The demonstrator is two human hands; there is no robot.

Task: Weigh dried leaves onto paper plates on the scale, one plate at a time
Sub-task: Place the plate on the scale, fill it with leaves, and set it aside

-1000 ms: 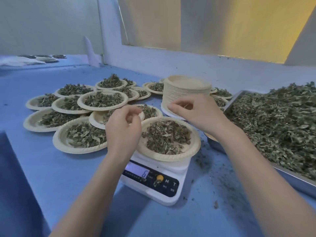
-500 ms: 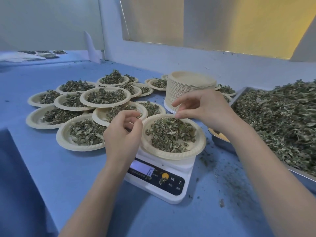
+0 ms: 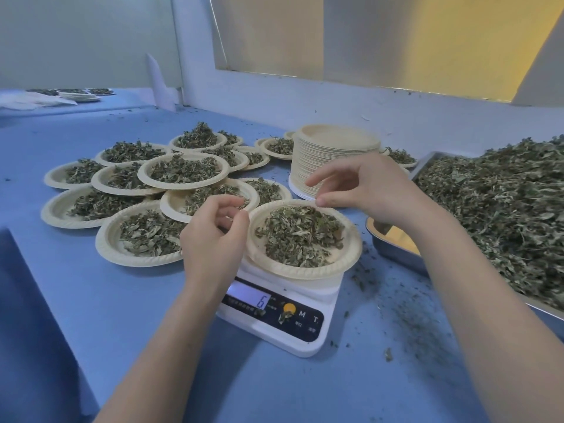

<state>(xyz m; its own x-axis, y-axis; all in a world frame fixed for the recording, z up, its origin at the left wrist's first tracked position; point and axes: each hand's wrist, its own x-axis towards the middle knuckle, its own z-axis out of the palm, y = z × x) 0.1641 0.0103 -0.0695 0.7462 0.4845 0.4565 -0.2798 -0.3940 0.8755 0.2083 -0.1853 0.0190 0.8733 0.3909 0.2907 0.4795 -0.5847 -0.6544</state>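
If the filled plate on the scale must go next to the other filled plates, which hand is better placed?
Probably the left hand: it sits at the left rim of the leaf-filled beige paper plate on the white scale, beside the filled plates.

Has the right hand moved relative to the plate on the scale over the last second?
Yes. The right hand has dropped toward the plate's far rim; its thumb now looks to be at that rim, in front of the stack of empty plates.

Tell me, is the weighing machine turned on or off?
On. The scale has its little screen lit up pale blue, and it shows the number 6 under the plate of leaves.
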